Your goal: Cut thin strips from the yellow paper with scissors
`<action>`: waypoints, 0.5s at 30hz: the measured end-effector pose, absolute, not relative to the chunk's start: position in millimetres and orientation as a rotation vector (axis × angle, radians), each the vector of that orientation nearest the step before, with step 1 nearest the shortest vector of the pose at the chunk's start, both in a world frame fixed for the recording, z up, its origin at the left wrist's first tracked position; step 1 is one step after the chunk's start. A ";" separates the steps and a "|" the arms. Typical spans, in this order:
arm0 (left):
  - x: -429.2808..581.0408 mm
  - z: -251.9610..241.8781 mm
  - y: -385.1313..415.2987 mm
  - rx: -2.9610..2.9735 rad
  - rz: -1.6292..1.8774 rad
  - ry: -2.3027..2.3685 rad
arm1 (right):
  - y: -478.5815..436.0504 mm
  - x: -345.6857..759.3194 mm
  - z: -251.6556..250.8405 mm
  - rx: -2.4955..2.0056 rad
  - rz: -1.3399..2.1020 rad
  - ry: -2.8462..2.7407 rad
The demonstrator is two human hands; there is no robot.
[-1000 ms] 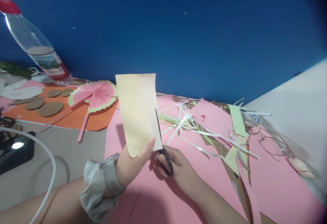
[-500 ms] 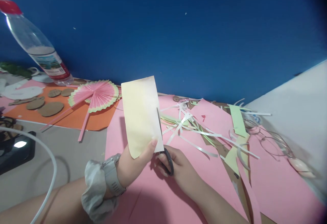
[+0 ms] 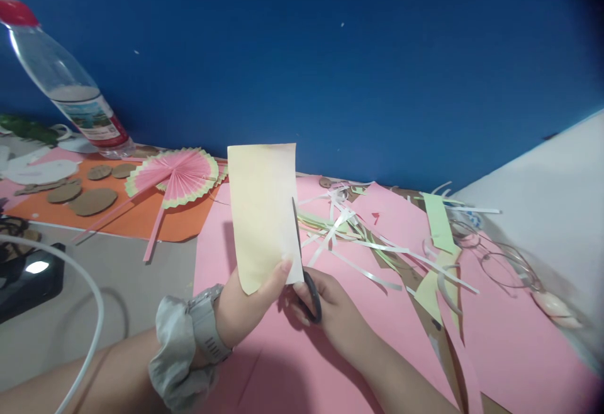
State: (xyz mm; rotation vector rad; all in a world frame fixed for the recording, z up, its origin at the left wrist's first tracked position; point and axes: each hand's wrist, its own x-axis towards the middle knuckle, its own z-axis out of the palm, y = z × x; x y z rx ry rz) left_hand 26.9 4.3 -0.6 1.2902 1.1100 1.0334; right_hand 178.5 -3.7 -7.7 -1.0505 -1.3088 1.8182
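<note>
My left hand (image 3: 248, 307) pinches the lower edge of a pale yellow paper rectangle (image 3: 264, 209) and holds it upright above the pink sheet (image 3: 377, 345). A grey watch and a grey scrunchie sit on that wrist. My right hand (image 3: 330, 310) grips black-handled scissors (image 3: 304, 269). Their blades run up along the paper's right side, inside a cut close to that edge.
Thin white and green paper strips (image 3: 353, 231) lie scattered on the pink sheet. A pink folded fan (image 3: 174, 178) and brown cardboard discs (image 3: 92, 200) rest on orange paper at left. A plastic bottle (image 3: 70, 87) leans by the blue wall. Wire rings (image 3: 504, 266) lie at right.
The yellow paper has shifted slightly right and lower, its tilt changing a little. The scissors stay along its right edge, moved with it. Both hands keep their grip.
</note>
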 end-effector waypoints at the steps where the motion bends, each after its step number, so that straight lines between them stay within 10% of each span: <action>1: 27.0 -0.3 4.2 1.289 1.040 1.110 | -3.5 178.7 -7.9 -1.048 1.822 -1.307; 15: 27.5 -2.4 4.3 1.285 1.080 1.113 | -3.8 177.4 -9.6 -1.049 1.826 -1.260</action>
